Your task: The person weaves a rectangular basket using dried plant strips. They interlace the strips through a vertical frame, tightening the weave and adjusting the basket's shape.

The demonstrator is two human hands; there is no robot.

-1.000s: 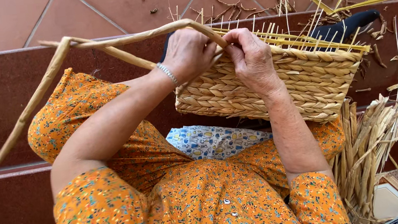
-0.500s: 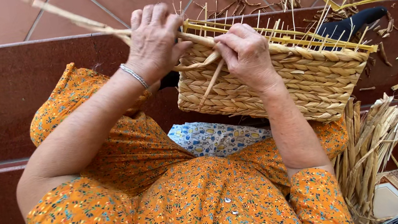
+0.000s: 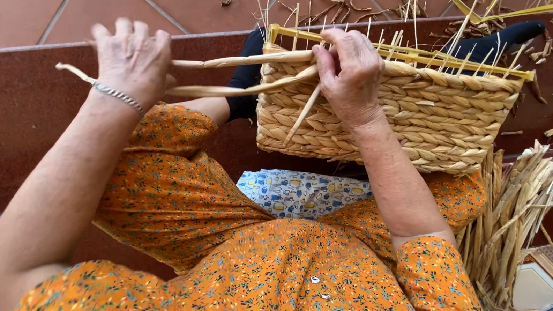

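Straw-coloured twisted reed strands [image 3: 238,74] run taut between our hands, the left hand [image 3: 132,57] clenched around their far end, the right hand [image 3: 348,73] pinching them against the rim of the woven rectangular straw basket [image 3: 426,112] on our lap.

Reed bundle [image 3: 516,217] right of basket [image 3: 426,116]

Left hand [image 3: 132,57] and right hand [image 3: 349,73] clenched
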